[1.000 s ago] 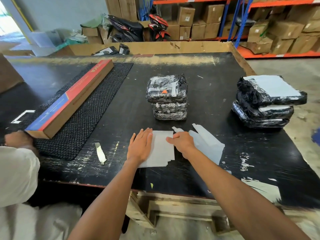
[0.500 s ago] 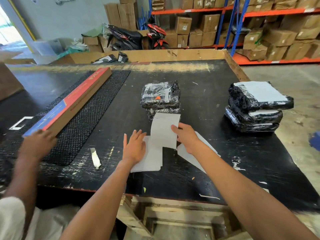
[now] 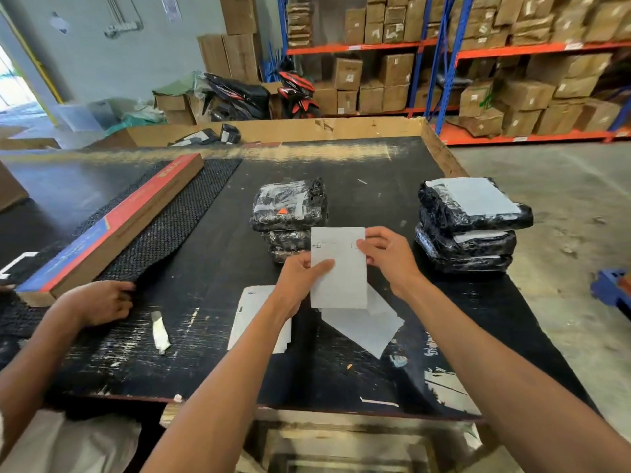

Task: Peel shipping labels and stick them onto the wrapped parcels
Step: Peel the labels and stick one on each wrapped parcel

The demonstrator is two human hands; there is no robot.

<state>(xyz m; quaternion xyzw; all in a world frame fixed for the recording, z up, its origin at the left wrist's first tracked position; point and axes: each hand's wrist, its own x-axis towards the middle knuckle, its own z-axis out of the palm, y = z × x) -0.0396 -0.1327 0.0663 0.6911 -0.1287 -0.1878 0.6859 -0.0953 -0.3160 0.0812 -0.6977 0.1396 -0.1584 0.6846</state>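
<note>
Warehouse bench with a scuffed black top (image 3: 341, 377), shelves of cardboard boxes (image 3: 519, 80) behind

Above the bench, near the middle: one label sheet (image 3: 339, 268), upright, pinched from both sides. Left hand (image 3: 300, 281) with thumb across the sheet's front near the left edge, other fingers hidden behind it. Right hand (image 3: 389, 256) with thumb and curled fingers gripping the upper right edge. Faint print near the sheet's top, too small to read

Under the hands, flat on the black top: a pile of label sheets (image 3: 251, 322) to the left, count unclear, partly hidden by the left forearm; loose backing sheets (image 3: 365, 327) to the right, overlapping, at least two

Beyond the held sheet: one stack of three wrapped parcels (image 3: 290, 208) without labels, lower two partly hidden behind the sheet. Further right: a second stack of three labelled parcels (image 3: 471, 213), white label plain on the top one, only label edges showing on the two below

Left side: a second person's hand (image 3: 102, 302) curled on the edge of a black textured mat (image 3: 164, 227), one long flat carton (image 3: 116, 223) lying on that mat. One white paper scrap (image 3: 159, 332) beside the mat

Far back: two scooters (image 3: 266, 93), partly cut off by the bench's raised cardboard edge
</note>
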